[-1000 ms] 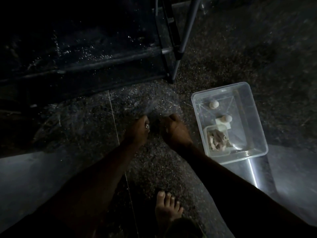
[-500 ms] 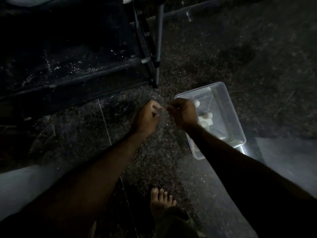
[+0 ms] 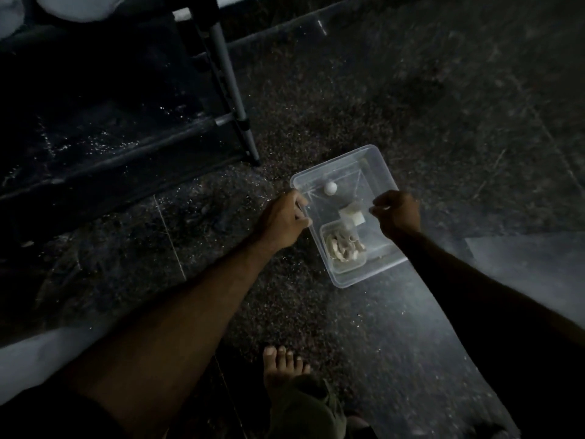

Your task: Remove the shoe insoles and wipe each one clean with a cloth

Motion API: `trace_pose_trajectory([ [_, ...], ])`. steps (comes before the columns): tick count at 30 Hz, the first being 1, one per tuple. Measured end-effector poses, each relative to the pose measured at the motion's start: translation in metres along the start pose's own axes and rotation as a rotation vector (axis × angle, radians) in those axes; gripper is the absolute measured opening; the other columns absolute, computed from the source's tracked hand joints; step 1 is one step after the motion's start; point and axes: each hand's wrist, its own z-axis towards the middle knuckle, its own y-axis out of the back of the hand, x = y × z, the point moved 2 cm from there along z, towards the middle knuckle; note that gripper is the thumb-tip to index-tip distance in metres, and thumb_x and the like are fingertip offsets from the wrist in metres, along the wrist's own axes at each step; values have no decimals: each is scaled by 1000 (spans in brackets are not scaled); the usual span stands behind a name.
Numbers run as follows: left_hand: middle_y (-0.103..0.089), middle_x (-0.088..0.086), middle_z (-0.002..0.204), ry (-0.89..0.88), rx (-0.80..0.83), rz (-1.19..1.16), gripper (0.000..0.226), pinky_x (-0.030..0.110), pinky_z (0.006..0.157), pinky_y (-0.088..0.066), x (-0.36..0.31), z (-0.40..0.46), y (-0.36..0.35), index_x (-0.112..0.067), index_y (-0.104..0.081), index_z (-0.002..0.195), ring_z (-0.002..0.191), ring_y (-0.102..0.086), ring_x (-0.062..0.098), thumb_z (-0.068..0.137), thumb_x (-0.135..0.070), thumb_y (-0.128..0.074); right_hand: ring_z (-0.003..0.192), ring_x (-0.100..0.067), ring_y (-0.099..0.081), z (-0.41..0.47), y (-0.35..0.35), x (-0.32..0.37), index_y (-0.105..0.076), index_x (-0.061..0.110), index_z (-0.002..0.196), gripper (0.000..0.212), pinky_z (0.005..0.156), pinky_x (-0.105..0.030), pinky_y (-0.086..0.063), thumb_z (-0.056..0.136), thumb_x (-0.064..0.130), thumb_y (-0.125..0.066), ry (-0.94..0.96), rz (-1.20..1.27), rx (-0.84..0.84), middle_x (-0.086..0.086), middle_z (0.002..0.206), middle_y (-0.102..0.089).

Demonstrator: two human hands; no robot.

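Both hands were raised over a clear plastic tub (image 3: pixel 378 172) on the dark speckled floor (image 3: pixel 443 122). The left hand (image 3: pixel 281 218) had its fingers curled inward, thumb against them; the right hand (image 3: pixel 397 213) was curled the same way. Each looked to pinch something thin or transparent stretched between them, but the dim light hid what it was, so the hold could not be told for certain.

No shoe, insole or plain wiping cloth could be made out. Below and between the two grips, inside the tub, lay one small white ball (image 3: pixel 330 187), one white block (image 3: pixel 353 213) and one smaller clear container (image 3: pixel 343 248) holding pale crumpled material, possibly cloth.

If a sheet or cloth was being opened, even tension from both hands would probably spread it flat for wiping. One bare foot (image 3: pixel 283 365) showed, nearer the body than the hands.
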Motion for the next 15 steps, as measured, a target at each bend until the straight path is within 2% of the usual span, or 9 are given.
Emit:
trace_pose_trajectory([
  [4, -61, -2, 87, 56, 103, 37, 36, 34, 77, -54, 9, -5, -12, -16, -55, 113, 85, -63, 17, 83, -18, -75, 96, -19, -63, -10, -5, -22, -71, 11, 90, 10, 87, -33, -48, 79, 10, -72, 39, -48, 35, -3, 93, -68],
  [6, -61, -1, 91, 81, 123, 43, 37, 35, 78, -53, 14, -10, -17, -15, -53, 115, 87, -62, 18, 84, -18, -73, 88, -18, -62, -14, -10, -28, -71, 12, 90, 10, 81, -30, -47, 80, 9, -70, 46, -90, 62, -2, 89, -68],
  [7, -60, -1, 91, 89, 127, 43, 38, 36, 79, -53, 18, -11, -20, -15, -53, 117, 88, -63, 19, 84, -18, -73, 81, -18, -62, -15, -14, -30, -70, 15, 86, 9, 78, -31, -48, 80, 9, -70, 50, -97, 71, -3, 86, -68],
  [9, -60, -2, 91, 110, 136, 49, 40, 35, 79, -52, 23, -14, -23, -16, -52, 119, 89, -62, 19, 85, -19, -73, 72, -19, -60, -16, -21, -35, -64, 24, 74, 18, 75, -35, -52, 79, 8, -70, 35, -72, 82, -3, 79, -67],
  [12, -61, 1, 95, 128, 150, 51, 41, 28, 70, -46, 26, -16, -26, -16, -51, 121, 85, -60, 15, 86, -19, -72, 90, -24, -63, -15, -27, -42, -69, 14, 80, 10, 86, -37, -49, 77, 4, -71, 28, -81, 69, -6, 93, -69],
  [15, -61, 3, 98, 119, 159, 54, 42, 27, 70, -45, 28, -16, -28, -15, -51, 123, 86, -59, 16, 86, -18, -72, 88, -26, -64, -14, -27, -45, -70, 9, 84, 7, 80, -37, -51, 78, 6, -70, 36, -92, 45, -7, 93, -69],
])
